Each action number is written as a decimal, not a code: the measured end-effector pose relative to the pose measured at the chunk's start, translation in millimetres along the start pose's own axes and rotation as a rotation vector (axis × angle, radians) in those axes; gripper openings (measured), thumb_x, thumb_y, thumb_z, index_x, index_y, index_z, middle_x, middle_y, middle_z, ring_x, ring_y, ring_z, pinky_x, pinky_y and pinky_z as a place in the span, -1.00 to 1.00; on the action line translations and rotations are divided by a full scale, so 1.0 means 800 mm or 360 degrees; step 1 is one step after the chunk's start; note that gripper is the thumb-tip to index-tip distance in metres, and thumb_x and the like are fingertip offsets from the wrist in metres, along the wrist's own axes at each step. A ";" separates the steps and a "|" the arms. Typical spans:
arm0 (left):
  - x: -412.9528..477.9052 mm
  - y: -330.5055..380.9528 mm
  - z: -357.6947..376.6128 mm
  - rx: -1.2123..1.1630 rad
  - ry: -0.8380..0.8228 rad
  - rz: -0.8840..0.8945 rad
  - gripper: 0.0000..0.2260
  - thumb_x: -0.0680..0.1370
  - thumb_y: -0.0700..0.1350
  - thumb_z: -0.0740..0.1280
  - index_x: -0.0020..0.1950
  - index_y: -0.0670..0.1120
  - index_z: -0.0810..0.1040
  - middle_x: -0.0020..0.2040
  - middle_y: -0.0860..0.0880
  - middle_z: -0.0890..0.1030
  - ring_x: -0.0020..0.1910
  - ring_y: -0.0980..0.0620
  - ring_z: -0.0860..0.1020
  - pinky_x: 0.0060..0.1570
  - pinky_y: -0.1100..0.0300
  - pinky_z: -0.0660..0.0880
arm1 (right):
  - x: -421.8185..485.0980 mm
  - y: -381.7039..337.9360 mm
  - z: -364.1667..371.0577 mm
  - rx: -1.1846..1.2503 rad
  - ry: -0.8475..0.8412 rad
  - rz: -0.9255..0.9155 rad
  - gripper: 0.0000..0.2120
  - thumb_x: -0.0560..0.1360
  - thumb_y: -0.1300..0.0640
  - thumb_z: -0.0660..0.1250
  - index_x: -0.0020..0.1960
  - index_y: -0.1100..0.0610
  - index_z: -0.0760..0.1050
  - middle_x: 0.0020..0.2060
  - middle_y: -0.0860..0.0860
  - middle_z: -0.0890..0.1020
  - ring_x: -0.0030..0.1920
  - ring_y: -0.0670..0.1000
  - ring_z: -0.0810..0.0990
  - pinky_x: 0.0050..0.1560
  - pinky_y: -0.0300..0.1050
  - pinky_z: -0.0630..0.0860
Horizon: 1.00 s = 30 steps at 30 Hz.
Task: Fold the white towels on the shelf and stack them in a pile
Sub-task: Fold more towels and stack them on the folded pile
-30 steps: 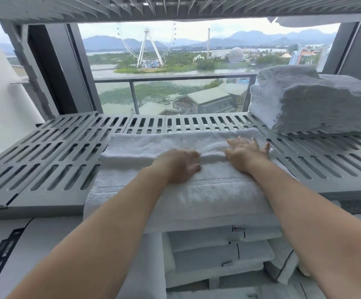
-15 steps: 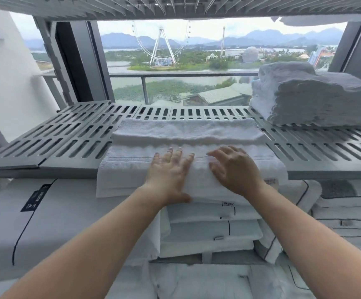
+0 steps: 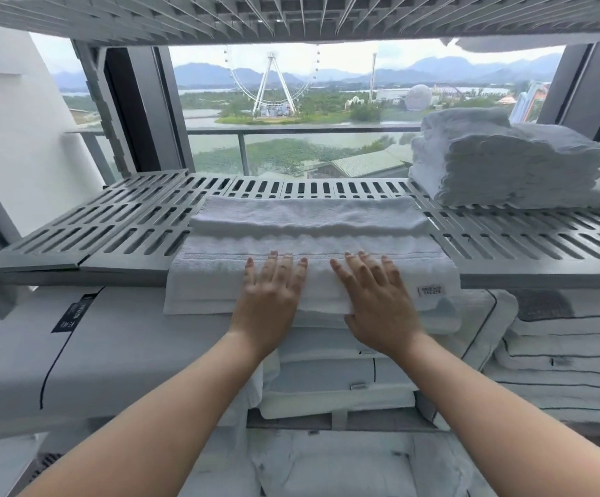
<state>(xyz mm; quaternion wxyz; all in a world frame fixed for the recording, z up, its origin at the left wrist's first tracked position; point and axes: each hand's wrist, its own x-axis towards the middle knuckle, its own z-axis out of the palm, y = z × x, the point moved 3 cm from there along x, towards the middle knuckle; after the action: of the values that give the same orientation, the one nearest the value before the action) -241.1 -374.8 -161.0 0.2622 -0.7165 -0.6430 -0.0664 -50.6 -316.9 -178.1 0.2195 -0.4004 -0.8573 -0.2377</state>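
The towel [image 3: 305, 217] lies folded lengthwise on the shelf [image 3: 112, 227], its near edge hanging over the front lip. The left hand [image 3: 271, 292] and right hand [image 3: 375, 299] have slid back from its middle to that edge. Both are flat, fingers straight and spread, pressing, gripping nothing. Smoothing looks nearly done. A cross fold seems next, then the pile [image 3: 499, 163] at the right.

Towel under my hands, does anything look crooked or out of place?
Slightly. The towel overhangs the front edge of the shelf, its near layers stepped rather than flush. The pile at right has a lumpy top, higher on its left.
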 end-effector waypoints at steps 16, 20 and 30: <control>0.113 -0.122 -0.090 0.0152 -0.0005 -0.0353 -0.74 0.44 -0.40 0.15 -0.14 -0.09 0.54 -0.27 -0.03 0.54 -0.30 -0.09 0.52 -0.34 0.12 0.38 | 0.124 0.083 -0.083 -0.0021 0.0178 0.0722 -0.79 0.46 0.29 0.21 -0.03 0.17 0.60 -0.15 0.11 0.60 -0.14 0.17 0.58 -0.07 0.00 0.51; 0.157 -0.138 -0.076 0.0168 -0.0081 -0.0312 -0.72 0.42 -0.42 0.15 -0.14 -0.10 0.55 -0.25 -0.04 0.56 -0.27 -0.09 0.53 -0.27 0.10 0.44 | 0.164 0.095 -0.065 -0.0149 -0.0050 0.0761 -0.74 0.45 0.33 0.21 0.02 0.11 0.58 -0.09 0.09 0.64 -0.02 0.16 0.60 0.13 0.04 0.46; 0.281 -0.190 -0.005 0.0222 -0.0356 -0.0254 -0.75 0.46 -0.41 0.17 -0.10 -0.10 0.54 -0.06 -0.12 0.61 -0.13 -0.17 0.60 -0.10 0.00 0.60 | 0.265 0.144 0.000 -0.0231 -0.0017 0.0660 -0.64 0.46 0.35 0.21 0.11 0.04 0.61 -0.08 0.08 0.68 0.00 0.16 0.62 0.20 0.04 0.41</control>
<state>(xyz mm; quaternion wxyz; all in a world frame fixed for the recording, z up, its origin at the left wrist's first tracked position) -348.9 -171.7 -16.2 0.2319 -0.6461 -0.7262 0.0380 -83.0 -128.3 -31.4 0.2297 -0.5842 -0.7384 -0.2465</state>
